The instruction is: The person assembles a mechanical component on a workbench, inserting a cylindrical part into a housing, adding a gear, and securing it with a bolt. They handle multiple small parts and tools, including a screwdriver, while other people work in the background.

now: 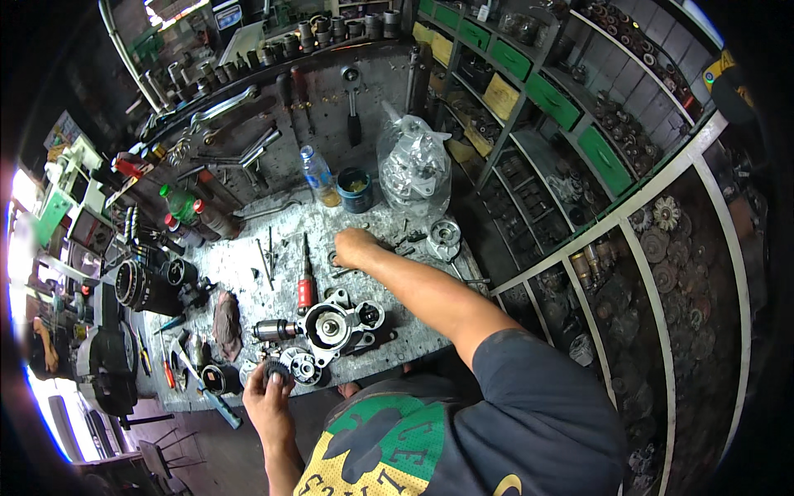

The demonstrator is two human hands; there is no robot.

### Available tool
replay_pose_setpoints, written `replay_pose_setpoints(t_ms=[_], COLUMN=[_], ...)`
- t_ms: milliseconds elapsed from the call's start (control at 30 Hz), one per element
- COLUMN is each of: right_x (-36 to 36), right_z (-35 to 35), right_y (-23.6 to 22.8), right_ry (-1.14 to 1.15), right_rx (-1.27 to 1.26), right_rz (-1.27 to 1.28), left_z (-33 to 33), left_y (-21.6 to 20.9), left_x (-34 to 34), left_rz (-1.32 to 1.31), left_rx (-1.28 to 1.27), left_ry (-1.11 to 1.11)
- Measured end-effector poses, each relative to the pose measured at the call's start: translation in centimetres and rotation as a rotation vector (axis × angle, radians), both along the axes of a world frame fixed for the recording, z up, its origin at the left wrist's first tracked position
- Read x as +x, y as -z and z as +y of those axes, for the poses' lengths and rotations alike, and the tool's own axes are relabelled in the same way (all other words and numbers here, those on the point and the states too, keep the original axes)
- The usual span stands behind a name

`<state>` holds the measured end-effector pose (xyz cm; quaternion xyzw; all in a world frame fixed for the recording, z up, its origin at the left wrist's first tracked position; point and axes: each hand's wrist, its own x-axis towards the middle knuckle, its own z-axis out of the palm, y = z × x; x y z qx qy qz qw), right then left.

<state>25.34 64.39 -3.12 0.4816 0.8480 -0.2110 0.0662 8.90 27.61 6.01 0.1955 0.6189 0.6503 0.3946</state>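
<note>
At the bench's near edge, my left hand (269, 403) pinches a dark toothed gear (279, 371). Right beside that gear lies a silver round metal part (304, 369). A cast metal housing (330, 326) with a round open bore sits to its upper right, and a dark cylindrical part (275, 331) is at the housing's left. My right arm reaches across to the middle of the bench, where my right hand (356, 247) is closed with its fingertips down at the surface. Whatever those fingers grip is hidden. Between the hand and the housing lies a red-handled screwdriver (306, 291).
Toward the back stand a plastic bottle (318, 175), a dark blue can (355, 192) and a bagged metal part (415, 165). A brown rag (226, 324) and a hammer (217, 404) lie on the left. Parts shelves (612, 223) line the right side.
</note>
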Motion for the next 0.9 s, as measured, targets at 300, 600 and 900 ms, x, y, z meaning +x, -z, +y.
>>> replay_pose_setpoints(t_ms=[300,600,900], right_x=[-1.8,9.0,5.4], right_z=[-0.8,1.0,8.7], right_y=[1.1,-0.1,-3.6], right_ry=[-0.02,0.323,0.034], right_rx=[-0.01,0.166,0.433], right_rz=[0.043,0.0,0.059], left_z=[-1.4,0.1,1.7], left_y=[1.1,1.7,0.9], left_x=[-0.6,-0.8,0.0], left_rz=[-0.039,-0.012,0.082], left_rx=[-0.016,0.105,0.053], left_ry=[-0.086,-0.011,-0.025])
